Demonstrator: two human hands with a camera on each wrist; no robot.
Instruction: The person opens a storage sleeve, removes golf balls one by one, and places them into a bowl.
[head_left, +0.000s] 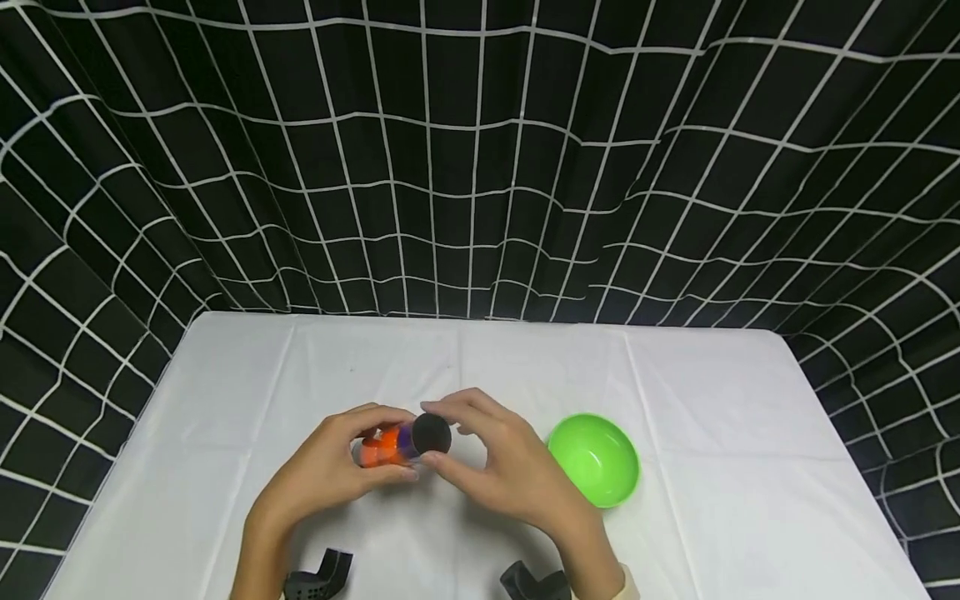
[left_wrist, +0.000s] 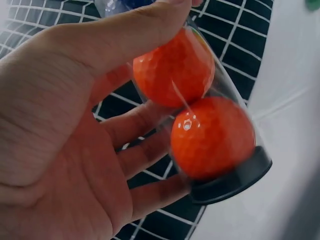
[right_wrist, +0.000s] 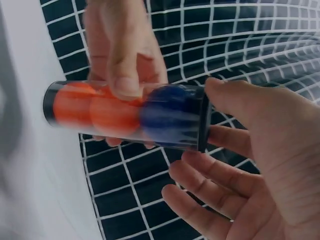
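Note:
A clear plastic tube (right_wrist: 130, 131) with a black cap at each end holds two orange golf balls (left_wrist: 212, 137) and a dark blue ball (right_wrist: 167, 112). My left hand (head_left: 330, 462) grips the tube around its middle, thumb on the near side and fingers behind. With thumb and index finger, my right hand (head_left: 498, 458) pinches the rim of the black cap (head_left: 432, 433) beside the blue ball. The other right fingers are spread below, off the tube. Held above the table, the tube has its right cap facing up toward the head view.
A green bowl (head_left: 592, 460) stands on the white-covered table (head_left: 720, 433), just right of my right hand. Black curtains (head_left: 450, 167) with a white grid rise behind and at both sides. Black wrist mounts (head_left: 536, 581) show at the bottom edge.

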